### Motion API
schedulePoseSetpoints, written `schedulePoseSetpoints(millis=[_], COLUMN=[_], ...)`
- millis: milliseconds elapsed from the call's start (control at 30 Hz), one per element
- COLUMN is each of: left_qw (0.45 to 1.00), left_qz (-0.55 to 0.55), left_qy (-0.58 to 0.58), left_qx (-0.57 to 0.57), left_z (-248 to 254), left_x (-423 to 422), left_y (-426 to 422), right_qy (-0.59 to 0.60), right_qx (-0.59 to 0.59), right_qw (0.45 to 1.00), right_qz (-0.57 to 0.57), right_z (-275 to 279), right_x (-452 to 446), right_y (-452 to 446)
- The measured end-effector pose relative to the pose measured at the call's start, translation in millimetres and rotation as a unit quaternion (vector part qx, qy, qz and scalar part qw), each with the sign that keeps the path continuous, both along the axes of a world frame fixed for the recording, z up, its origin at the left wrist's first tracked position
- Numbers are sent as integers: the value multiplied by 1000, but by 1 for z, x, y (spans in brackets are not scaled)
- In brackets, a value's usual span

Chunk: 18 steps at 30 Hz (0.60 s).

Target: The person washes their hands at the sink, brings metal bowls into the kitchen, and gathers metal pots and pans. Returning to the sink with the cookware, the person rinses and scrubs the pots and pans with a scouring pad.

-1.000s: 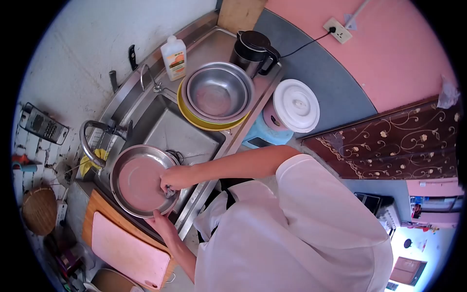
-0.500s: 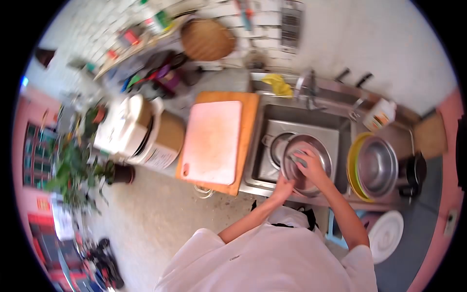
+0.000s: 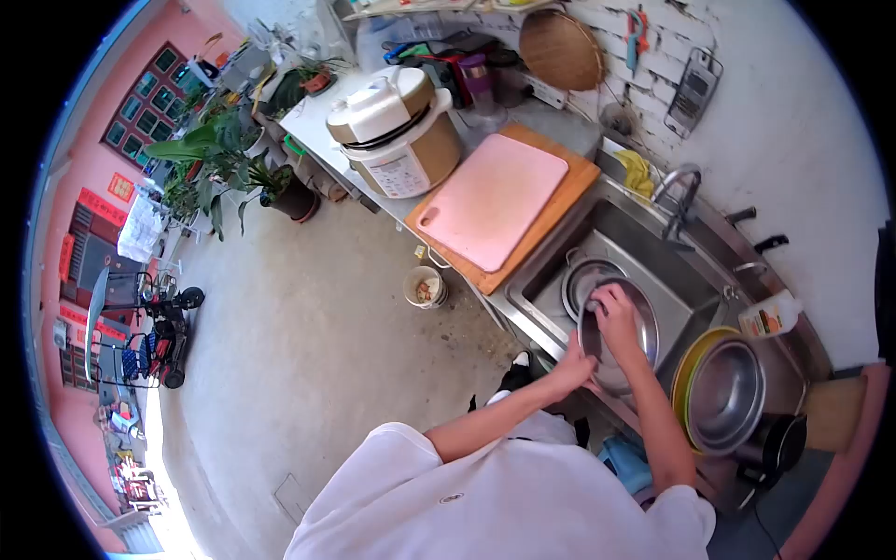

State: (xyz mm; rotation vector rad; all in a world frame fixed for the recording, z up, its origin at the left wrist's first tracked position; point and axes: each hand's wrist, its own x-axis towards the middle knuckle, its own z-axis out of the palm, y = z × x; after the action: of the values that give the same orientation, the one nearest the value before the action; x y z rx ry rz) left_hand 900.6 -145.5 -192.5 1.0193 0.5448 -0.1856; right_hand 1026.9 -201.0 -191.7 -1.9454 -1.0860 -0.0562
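A shiny metal bowl (image 3: 642, 322) is tilted over the sink (image 3: 693, 301), at its near side. My left hand (image 3: 575, 366) grips the bowl's near-left rim, fingers closed around the edge. Inside the bowl my right hand (image 3: 616, 315) presses at the far-left wall with its fingers bent together. Something small and greyish seems to be under those fingertips, but I cannot make out what. A second metal pan (image 3: 581, 280) with a loop handle lies in the sink behind the bowl, partly covered by it.
Left of the sink, a pink cutting board (image 3: 495, 201) lies on a wooden board (image 3: 581, 177), beside a rice cooker (image 3: 401, 140). The faucet (image 3: 686, 201) and a yellow cloth (image 3: 637, 174) are at the back. Nested bowls (image 3: 728, 397) and a white bottle (image 3: 771, 315) stand right. A bucket (image 3: 426, 287) is on the floor.
My view has swung toward the left, so the scene appears rotated and more of the yard shows. Both hands stay at the bowl; the right hand is still inside it.
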Motion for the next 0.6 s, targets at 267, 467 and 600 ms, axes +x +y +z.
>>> schedulePoseSetpoints(millis=[267,467,600], left_qw=[999,997,994], left_qz=[-25,-56,-59], left_qy=[-36,-61,-76], left_qx=[29,3,56], left_z=[39,36,26], left_x=[-18,-7,-8], left_y=[17,30,42], right_qy=[60,119,29], right_qx=[86,199,173], right_qw=[986,967,965], right_qz=[-130,-108,-193], right_z=[23,52,60], right_x=[2,-42,-20], right_y=[-4,18,29])
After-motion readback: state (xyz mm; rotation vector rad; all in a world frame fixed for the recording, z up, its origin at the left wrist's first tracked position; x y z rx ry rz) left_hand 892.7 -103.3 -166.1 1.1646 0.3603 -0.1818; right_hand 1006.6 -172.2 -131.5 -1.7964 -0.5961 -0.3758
